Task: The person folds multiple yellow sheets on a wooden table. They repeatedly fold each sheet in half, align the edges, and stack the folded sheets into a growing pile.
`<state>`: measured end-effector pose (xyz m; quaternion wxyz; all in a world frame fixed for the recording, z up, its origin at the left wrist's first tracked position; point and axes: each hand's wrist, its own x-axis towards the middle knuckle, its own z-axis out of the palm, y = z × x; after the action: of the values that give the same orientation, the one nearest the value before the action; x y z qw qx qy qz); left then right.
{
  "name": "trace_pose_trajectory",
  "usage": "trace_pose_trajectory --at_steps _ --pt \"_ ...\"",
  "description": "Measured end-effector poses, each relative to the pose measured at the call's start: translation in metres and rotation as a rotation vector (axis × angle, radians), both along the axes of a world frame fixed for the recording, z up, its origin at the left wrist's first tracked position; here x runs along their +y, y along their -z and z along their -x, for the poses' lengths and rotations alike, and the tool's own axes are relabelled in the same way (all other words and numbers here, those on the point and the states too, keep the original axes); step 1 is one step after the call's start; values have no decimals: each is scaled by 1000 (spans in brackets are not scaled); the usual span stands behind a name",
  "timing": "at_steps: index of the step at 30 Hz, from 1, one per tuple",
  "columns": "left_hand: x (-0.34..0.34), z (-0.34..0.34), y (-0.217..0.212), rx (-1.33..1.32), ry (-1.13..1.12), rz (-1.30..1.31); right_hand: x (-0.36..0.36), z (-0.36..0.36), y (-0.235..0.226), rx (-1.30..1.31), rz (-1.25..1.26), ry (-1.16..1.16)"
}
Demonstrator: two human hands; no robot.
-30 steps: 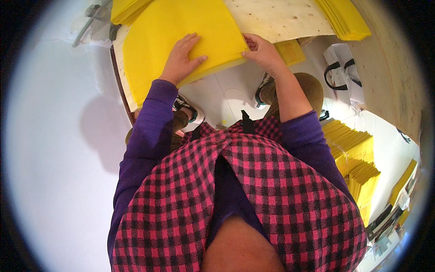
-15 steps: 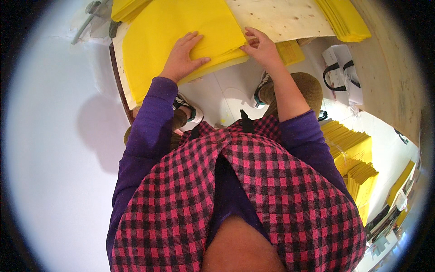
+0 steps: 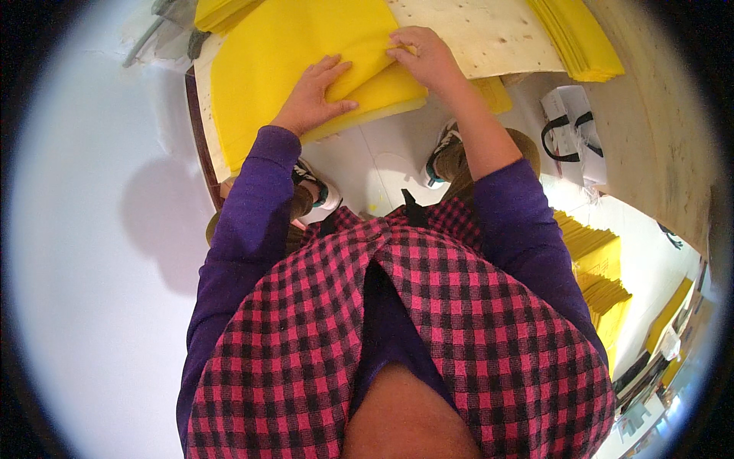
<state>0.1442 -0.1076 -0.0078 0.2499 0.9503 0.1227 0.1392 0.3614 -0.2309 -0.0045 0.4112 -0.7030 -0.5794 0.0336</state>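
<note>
A large yellow sheet [image 3: 267, 57], thin and fabric-like, lies on a stack of similar yellow sheets on the wooden table. My left hand [image 3: 315, 96] rests on its near part, fingers spread out flat. At the sheet's right side, my right hand [image 3: 422, 57] pinches the near right corner between thumb and fingertips. That corner is lifted and folded back toward the far left, so the layer below [image 3: 390, 93] shows along the near edge.
Another yellow stack [image 3: 577, 38] lies at the table's far right, and one more [image 3: 222, 11] at the far left. A white bag [image 3: 569, 130] with black handles stands on the floor. Yellow bundles [image 3: 596, 260] stand to my right. My shoes are beneath the table edge.
My right hand has moved farther away and slightly left, drawing the sheet's corner up and back from the near edge. My left hand stays almost in place.
</note>
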Motion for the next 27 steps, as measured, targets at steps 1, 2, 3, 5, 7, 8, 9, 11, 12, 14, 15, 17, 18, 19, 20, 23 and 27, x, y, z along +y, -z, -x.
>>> trace_pose_trajectory --at_steps 1,2,3,5,7,8,9,11,12,14,15,17,18,19,20,23,27 --pt "1 0 1 -1 -8 19 6 -2 -4 14 33 16" --pt "2 0 3 -4 -12 31 10 -2 -6 10 8 1" --pt "3 0 4 -7 -15 44 14 -3 -9 16 0 -2" --pt "6 1 7 -28 -18 94 16 -4 -10 29 -20 6" --pt "7 2 8 -38 -38 149 12 -4 -9 26 -92 8" --pt "7 2 9 -37 -57 182 8 -6 -8 51 -74 61" --pt "7 3 9 -36 -75 217 1 -7 -7 63 -98 93" --pt "6 3 9 -38 -71 209 -16 -13 -5 150 -19 146" --pt "6 3 9 -39 -68 206 -30 -14 -2 225 84 169" --pt "7 2 9 -36 -45 187 -50 -13 2 345 197 179" --pt "7 2 9 -44 -30 172 -58 -10 5 391 208 165" --pt "6 2 9 -58 -35 194 -67 -5 9 486 273 183" --pt "6 2 8 -54 -41 203 -69 -2 12 535 329 218" --pt "7 3 8 -51 -33 216 -69 0 13 587 373 239" --pt "8 3 8 -34 -30 230 -68 1 14 604 374 248" --pt "9 3 8 0 -32 224 -64 4 16 628 352 237" --pt "10 3 11 2 -58 243 -61 3 16 511 311 271"
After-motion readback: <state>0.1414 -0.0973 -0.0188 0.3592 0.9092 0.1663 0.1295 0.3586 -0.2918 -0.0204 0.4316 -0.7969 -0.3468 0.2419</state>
